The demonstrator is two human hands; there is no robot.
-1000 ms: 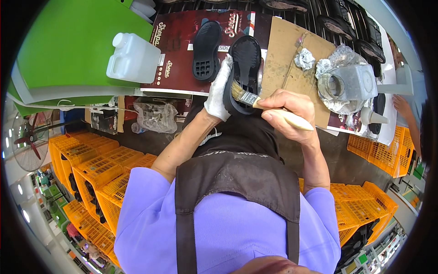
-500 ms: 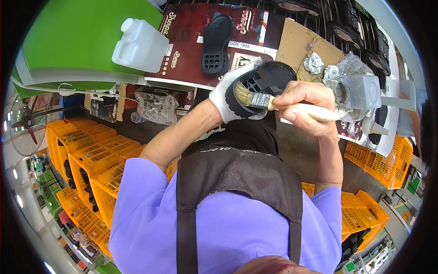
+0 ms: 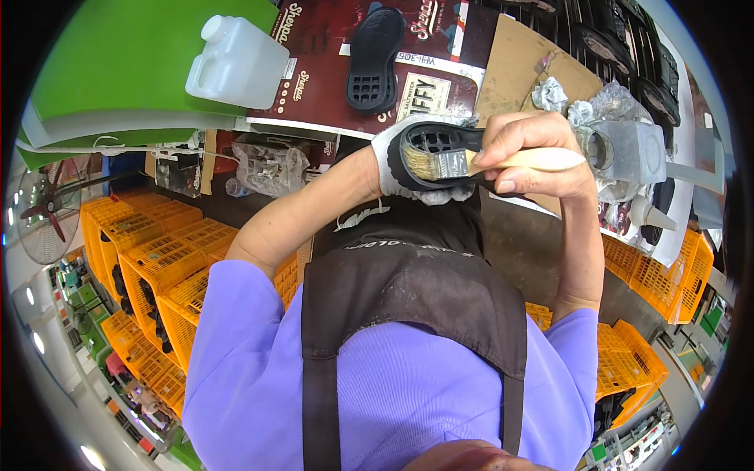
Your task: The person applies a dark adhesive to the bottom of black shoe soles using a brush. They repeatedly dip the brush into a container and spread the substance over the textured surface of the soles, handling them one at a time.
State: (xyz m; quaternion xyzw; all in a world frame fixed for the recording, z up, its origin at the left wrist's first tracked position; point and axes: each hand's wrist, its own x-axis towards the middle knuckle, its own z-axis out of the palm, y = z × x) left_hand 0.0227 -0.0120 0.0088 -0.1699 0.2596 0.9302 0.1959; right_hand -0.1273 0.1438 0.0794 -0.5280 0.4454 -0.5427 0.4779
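My left hand (image 3: 385, 163), in a white glove, is closed round a black shoe sole (image 3: 437, 140) from below and from its left end. The sole's grid of square hollows faces up. My bare right hand (image 3: 532, 154) grips the pale wooden handle of a paintbrush (image 3: 451, 164). The brush's bristles touch the left end of the sole, along its near rim. A second black sole (image 3: 375, 59) lies beyond my hands on a dark red printed cardboard sheet (image 3: 318, 86). The sole's right end is hidden behind my right hand.
A white plastic jug (image 3: 238, 63) stands at the far left. To the right lie a cut-open clear container (image 3: 628, 149), crumpled paper (image 3: 549, 94) and a white nozzle bottle (image 3: 653, 213). Several black shoes (image 3: 601, 47) rest on a rack. Orange crates (image 3: 169, 263) stand on both sides of me.
The sole has turned to lie more level, and the brush has shifted along its left end. My right hand has moved slightly right and away from me. The whole view has shifted a little.
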